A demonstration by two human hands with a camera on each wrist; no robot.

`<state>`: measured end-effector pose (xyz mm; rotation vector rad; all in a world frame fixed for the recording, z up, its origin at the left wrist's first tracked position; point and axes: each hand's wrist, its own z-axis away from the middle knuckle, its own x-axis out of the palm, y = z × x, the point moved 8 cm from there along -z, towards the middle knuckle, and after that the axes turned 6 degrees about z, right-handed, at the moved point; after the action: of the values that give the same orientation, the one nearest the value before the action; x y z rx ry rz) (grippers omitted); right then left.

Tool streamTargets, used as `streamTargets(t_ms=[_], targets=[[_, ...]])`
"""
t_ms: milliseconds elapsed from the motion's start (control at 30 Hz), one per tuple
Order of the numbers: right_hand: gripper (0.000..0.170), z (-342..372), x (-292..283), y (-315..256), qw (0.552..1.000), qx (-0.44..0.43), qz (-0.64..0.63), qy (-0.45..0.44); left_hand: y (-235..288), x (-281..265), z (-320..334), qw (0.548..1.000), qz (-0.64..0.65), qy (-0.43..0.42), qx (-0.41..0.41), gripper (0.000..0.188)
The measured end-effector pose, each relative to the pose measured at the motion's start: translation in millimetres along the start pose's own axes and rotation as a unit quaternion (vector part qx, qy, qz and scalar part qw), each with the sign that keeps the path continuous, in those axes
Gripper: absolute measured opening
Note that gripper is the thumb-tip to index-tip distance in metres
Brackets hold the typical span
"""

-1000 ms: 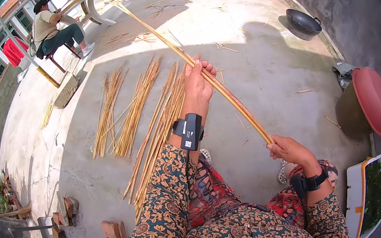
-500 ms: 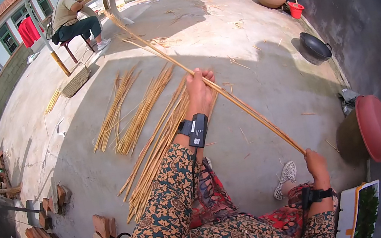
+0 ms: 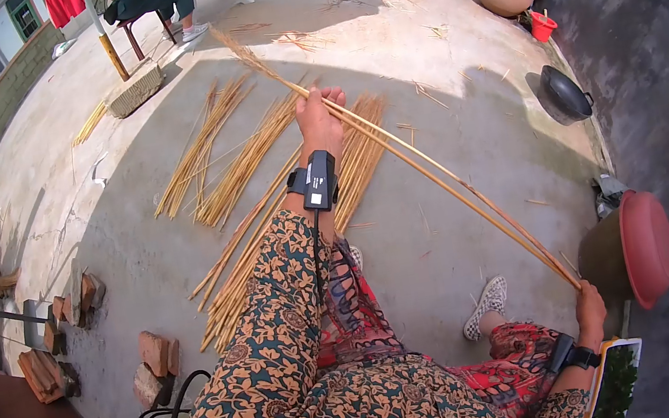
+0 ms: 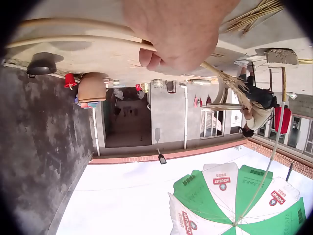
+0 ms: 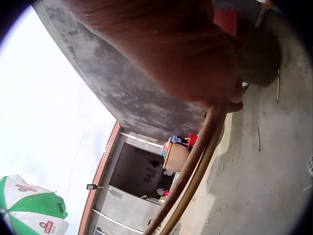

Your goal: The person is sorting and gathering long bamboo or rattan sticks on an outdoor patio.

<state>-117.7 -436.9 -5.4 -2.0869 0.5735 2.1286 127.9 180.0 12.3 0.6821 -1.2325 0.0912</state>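
2 stalks [image 5: 192, 168], 1 red-labelled umbrella [image 4: 252, 188]

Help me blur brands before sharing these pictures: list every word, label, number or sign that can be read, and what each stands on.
"TSINGTAO": on red labels of the green-and-white umbrella, upside down in the left wrist view.
Smaller lettering on the umbrella: too blurred to read.
Print on the black left-wrist device: too small to read.

bare left hand [image 3: 320, 119] — far, centre, fingers curled in a grip | dark-green-and-tan leaf-print-sleeved left arm [image 3: 266, 299]: stretched forward | bare right hand [image 3: 591, 310] — near, right, fingers curled, gripping
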Motion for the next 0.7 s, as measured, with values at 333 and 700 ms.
streamTargets(t_ms=[333,700], targets=[[0.021,-13,59,24,0.987,-0.088,-0.121,-0.061,35,-16,-12,0.990,-0.042,-0.117,-0.061,0.018],[0.023,-20,72,16,0.972,-0.119,-0.172,-0.104,35,-14,-25,0.972,0.107,-0.196,-0.076,0.022]])
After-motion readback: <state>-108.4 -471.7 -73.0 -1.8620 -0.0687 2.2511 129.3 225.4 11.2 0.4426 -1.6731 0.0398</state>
